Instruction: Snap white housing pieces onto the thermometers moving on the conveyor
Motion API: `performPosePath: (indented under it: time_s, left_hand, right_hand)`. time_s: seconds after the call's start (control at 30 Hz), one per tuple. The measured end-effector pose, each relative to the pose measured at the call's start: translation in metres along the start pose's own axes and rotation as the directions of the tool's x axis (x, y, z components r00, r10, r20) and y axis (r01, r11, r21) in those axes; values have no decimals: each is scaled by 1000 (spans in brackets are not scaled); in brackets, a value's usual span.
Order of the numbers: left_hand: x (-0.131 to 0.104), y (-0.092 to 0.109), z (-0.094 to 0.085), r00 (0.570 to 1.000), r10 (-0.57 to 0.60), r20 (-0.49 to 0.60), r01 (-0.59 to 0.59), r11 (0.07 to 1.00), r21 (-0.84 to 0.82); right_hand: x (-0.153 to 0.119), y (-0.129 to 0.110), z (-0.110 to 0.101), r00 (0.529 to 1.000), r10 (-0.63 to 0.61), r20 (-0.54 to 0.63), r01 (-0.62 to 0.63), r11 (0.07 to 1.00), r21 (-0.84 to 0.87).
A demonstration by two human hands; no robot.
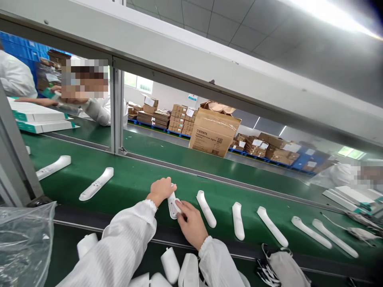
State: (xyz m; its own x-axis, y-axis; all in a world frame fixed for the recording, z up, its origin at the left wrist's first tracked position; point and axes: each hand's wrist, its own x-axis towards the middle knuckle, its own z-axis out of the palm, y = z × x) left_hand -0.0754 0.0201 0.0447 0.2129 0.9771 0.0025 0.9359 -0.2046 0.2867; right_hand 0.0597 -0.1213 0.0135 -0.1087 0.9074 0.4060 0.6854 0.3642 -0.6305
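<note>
A white handheld device (pixel 172 205) lies on the green belt (pixel 134 187) between my two hands. My left hand (pixel 162 189) is closed round its upper end. At its lower end, the fingers of my right hand (pixel 191 224) pinch a small white piece (pixel 177 206) against the body, where a dark recess shows. Similar white devices lie spaced along the belt: one (pixel 206 209) just right of my hands, one (pixel 238 221) farther right, and one (pixel 97 184) to the left.
White cylindrical parts (pixel 170 265) sit below my forearms. A clear plastic bag (pixel 25 243) is at lower left, grey pouches (pixel 285 267) at lower right. A metal post (pixel 116 111) and a carton (pixel 214 131) stand beyond. Other people work at far left and right.
</note>
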Motion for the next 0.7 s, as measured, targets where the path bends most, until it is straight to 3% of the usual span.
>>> performPosePath:
  time_s: [0.1, 0.23, 0.4, 0.5, 0.6, 0.7]
  left_hand:
    - [0, 3, 5, 1000, 4, -10, -4, 1000, -8]
    - [-1, 7, 8, 1000, 9, 2, -9, 1000, -21]
    - [-2, 9, 7, 990, 132, 41, -131, 991, -29]
    - [-5, 5, 6, 991, 126, 51, -124, 992, -37]
    - [-10, -2, 4, 995, 90, -29, -92, 994, -63]
    - [-12, -9, 2, 988, 85, -126, -95, 993, -76]
  right_hand:
    - [-6, -4, 1, 994, -23, 105, 41, 984, -175]
    - [-9, 3, -1, 988, 18, 151, 33, 943, -331]
    - [-2, 22, -3, 982, 51, 180, 9, 950, -313]
    - [-2, 26, -3, 981, 93, 171, -27, 936, -351]
    - [-4, 15, -9, 990, 83, 113, -34, 925, -379]
    - [-9, -7, -22, 987, -32, 158, 63, 978, -200]
